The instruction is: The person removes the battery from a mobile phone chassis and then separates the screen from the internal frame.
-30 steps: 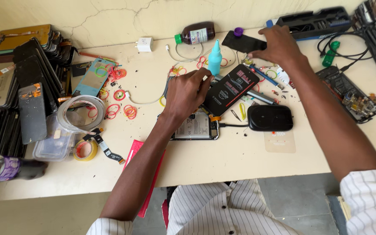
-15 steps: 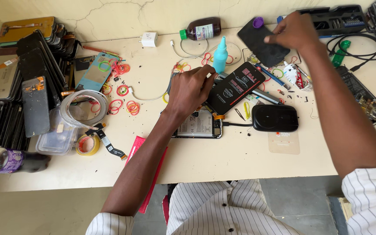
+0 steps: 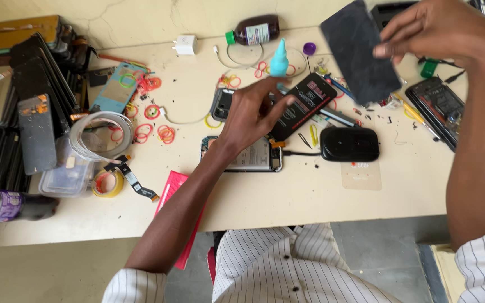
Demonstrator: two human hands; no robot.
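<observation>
Cream worktable (image 3: 310,207) cluttered; right hand (image 3: 444,28) fingers grip dark panel (image 3: 360,50), left hand (image 3: 254,112) fingers loose on battery (image 3: 304,104).

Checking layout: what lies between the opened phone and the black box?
In the head view, a black cable runs between the opened phone and the black box.

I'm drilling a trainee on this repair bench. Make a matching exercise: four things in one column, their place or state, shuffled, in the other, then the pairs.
Things:
1. dark flat panel
2. black battery
3. opened phone
4. brown bottle

Places or states:
A. lying on its side at the back of the table
B. held up off the table in the right hand
C. flat on the table under the left wrist
D. under the fingers of the left hand

Pairs: 1-B, 2-D, 3-C, 4-A
</observation>
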